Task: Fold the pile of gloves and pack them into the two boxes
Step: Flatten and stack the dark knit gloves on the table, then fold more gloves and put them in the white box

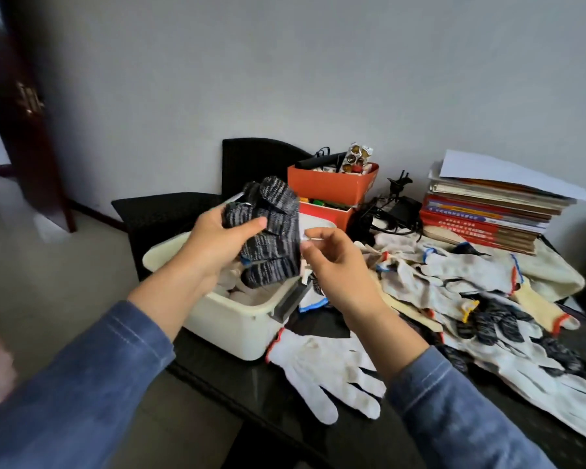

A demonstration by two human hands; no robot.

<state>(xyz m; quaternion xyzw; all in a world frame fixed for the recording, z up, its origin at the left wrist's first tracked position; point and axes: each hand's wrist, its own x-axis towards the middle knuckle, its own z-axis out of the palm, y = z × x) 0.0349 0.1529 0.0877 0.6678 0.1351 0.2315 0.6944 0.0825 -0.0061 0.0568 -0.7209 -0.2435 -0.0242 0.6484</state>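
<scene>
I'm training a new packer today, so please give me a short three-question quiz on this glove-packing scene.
1. Multiple choice: which hand grips the dark striped glove? A. left B. right C. neither
2. True or false: the white glove with the red cuff lies inside the cream box.
3. Fill in: the loose glove pile lies to the ____ of the cream box.

Key:
1. A, the left hand.
2. False; it lies on the table, outside the box.
3. right
</scene>
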